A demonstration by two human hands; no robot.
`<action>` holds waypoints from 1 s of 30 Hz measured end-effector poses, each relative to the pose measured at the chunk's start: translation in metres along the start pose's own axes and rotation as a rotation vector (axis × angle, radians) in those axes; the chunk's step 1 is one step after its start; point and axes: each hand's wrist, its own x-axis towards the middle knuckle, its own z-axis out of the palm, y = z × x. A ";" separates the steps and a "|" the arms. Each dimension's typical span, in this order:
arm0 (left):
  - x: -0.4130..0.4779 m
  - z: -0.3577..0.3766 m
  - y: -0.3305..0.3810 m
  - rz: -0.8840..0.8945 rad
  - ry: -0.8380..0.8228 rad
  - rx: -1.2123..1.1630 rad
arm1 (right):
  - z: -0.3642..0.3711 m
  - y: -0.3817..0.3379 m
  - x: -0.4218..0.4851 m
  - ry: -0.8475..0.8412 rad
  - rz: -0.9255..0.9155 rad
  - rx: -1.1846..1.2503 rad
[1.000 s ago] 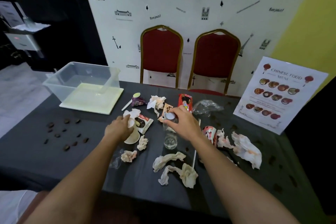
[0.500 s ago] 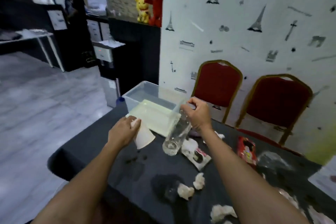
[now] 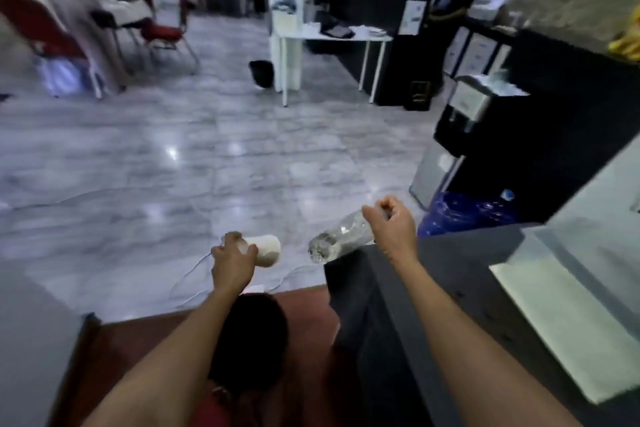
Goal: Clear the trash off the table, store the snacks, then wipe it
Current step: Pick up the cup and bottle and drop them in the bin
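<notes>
My left hand (image 3: 231, 262) grips a white paper cup (image 3: 266, 250) tipped on its side, out over the floor to the left of the table. My right hand (image 3: 391, 224) holds a clear plastic bottle (image 3: 337, 239) by its neck; the bottle lies almost level, its base pointing left past the table's corner. The dark-clothed table (image 3: 450, 305) fills the lower right, with the clear plastic bin (image 3: 588, 204) and its pale lid (image 3: 571, 315) at the right edge. The tissues and snack packets are out of view.
A dark round shape (image 3: 249, 340) sits low between my arms above a reddish surface. Blue water jugs (image 3: 467, 211) stand beyond the table corner beside a dispenser (image 3: 478, 114). A small black bin (image 3: 261, 73), a white table (image 3: 329, 45), red chairs (image 3: 156, 21) and a person (image 3: 453, 0) are across the grey floor.
I have turned left away from the table. Both hands carried the cup and the bottle off the tabletop and out past its left corner; the bottle has tipped from hanging down to nearly level.
</notes>
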 end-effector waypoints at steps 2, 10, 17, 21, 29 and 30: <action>0.008 -0.010 -0.037 -0.103 -0.033 0.021 | 0.047 0.015 0.002 -0.150 0.058 -0.056; 0.028 0.040 -0.142 -0.293 -0.205 0.023 | 0.191 0.130 -0.012 -0.602 0.213 -0.539; 0.083 0.173 -0.255 -0.455 -0.321 0.056 | 0.312 0.291 -0.040 -0.873 0.309 -0.762; 0.091 0.226 -0.315 -0.533 -0.381 0.089 | 0.351 0.356 -0.053 -0.963 0.335 -0.783; 0.079 0.240 -0.347 -0.558 -0.531 0.193 | 0.371 0.389 -0.071 -1.166 0.397 -0.841; 0.076 0.234 -0.341 -0.545 -0.544 0.208 | 0.368 0.383 -0.069 -1.180 0.407 -0.837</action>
